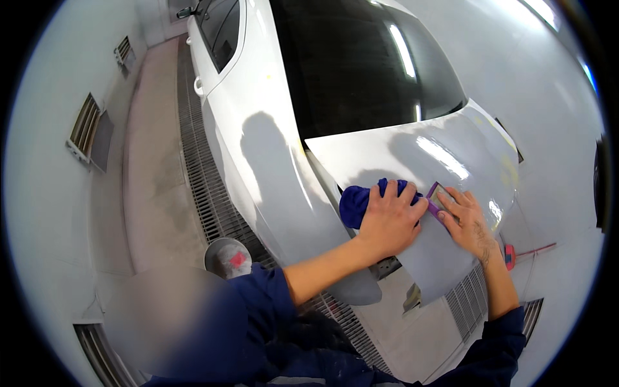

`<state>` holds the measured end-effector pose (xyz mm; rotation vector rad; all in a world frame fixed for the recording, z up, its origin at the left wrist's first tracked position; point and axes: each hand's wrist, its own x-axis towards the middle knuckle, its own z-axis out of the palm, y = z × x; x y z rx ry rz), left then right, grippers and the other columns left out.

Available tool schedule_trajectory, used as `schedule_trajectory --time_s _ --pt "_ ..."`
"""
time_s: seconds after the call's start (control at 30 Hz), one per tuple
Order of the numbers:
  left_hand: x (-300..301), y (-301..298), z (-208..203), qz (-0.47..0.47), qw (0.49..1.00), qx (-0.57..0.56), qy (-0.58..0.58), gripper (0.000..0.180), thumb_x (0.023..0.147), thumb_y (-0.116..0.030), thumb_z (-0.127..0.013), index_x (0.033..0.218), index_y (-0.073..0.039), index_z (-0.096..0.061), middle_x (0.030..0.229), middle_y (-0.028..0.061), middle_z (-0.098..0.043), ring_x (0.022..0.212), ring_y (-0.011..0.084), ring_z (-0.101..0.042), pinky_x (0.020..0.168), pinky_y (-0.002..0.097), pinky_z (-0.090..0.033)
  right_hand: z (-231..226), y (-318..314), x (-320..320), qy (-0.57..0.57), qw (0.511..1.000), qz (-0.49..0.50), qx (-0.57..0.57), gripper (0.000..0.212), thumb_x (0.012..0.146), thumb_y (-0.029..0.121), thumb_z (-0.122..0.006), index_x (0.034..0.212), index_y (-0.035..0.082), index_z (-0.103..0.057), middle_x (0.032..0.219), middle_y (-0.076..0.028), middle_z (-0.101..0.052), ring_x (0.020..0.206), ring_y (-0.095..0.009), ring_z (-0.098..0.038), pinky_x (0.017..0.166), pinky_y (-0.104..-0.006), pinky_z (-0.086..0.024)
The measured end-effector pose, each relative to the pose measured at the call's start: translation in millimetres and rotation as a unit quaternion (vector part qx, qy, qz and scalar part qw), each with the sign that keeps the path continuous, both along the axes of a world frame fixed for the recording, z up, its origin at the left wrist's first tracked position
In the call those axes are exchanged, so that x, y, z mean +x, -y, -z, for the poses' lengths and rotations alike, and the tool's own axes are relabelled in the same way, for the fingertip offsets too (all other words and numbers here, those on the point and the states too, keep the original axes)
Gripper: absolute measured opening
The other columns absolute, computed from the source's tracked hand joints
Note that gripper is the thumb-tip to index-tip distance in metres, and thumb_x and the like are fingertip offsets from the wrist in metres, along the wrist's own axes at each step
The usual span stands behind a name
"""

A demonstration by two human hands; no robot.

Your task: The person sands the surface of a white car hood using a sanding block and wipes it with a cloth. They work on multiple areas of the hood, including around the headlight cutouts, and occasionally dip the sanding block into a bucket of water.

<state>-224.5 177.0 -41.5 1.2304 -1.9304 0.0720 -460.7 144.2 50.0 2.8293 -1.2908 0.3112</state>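
Note:
My left hand (392, 222) is closed over a bunched dark blue cloth (353, 206), pressing it onto the rear lid (367, 149) of a white and grey car. Just to its right, my right hand (471, 224) grips a flat sanding block (433, 205) with a purple edge, its fingers bent over the top. The block rests on the grey-coated part of the lid, close to the fingertips of my left hand. Beneath the block, the surface is hidden. Both forearms reach forward over the rear of the car.
At the left, a metal bucket (211, 255) with cloudy liquid and something pink stands by the floor grate (205, 193). A dark rear window (374, 71) lies beyond the lid. On the right is a red tool (510, 257) with a long thin rod. Louvred vents (84, 129) line the left wall.

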Motion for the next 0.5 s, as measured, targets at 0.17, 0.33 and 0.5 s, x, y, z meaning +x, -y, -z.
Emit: schedule_trajectory --time_s 0.17,0.33,0.5 --pt "7.2 4.2 -1.5 0.043 0.999 -0.014 -0.016 0.041 0.085 -0.032 -0.079 0.123 -0.017 -0.071 0.131 0.0107 -0.065 0.12 0.0361 -0.059 0.096 0.0551 -0.047 -17.6 -59.4 -7.6 0.196 0.973 0.117 0.037 0.044 0.11 0.031 -0.061 0.14 0.0 -0.071 0.124 -0.019 -0.075 0.108 -0.028 -0.069 0.098 -0.0419 -0.054" --pt "91.9 -58.0 27.9 -0.024 0.986 -0.041 -0.159 0.033 0.086 -0.019 -0.081 0.117 -0.012 -0.073 0.129 0.0128 -0.067 0.116 0.0366 -0.064 0.102 0.0488 -0.051 -17.1 -191.2 36.8 0.407 0.872 0.097 0.252 0.069 0.11 0.054 -0.058 0.146 -0.004 -0.066 0.128 -0.016 -0.073 0.119 -0.021 -0.069 0.104 -0.0371 -0.052" --pt "159.1 -160.7 150.4 -0.198 0.893 0.16 -0.371 0.025 0.091 -0.013 -0.079 0.111 -0.003 -0.068 0.11 0.0128 -0.068 0.105 0.0285 -0.066 0.095 0.0411 -0.052 118.2 -262.8 102.7 0.469 0.661 0.108 0.576 0.065 0.111 0.045 -0.064 0.149 -0.008 -0.061 0.138 -0.018 -0.073 0.122 -0.023 -0.071 0.105 -0.0337 -0.054"
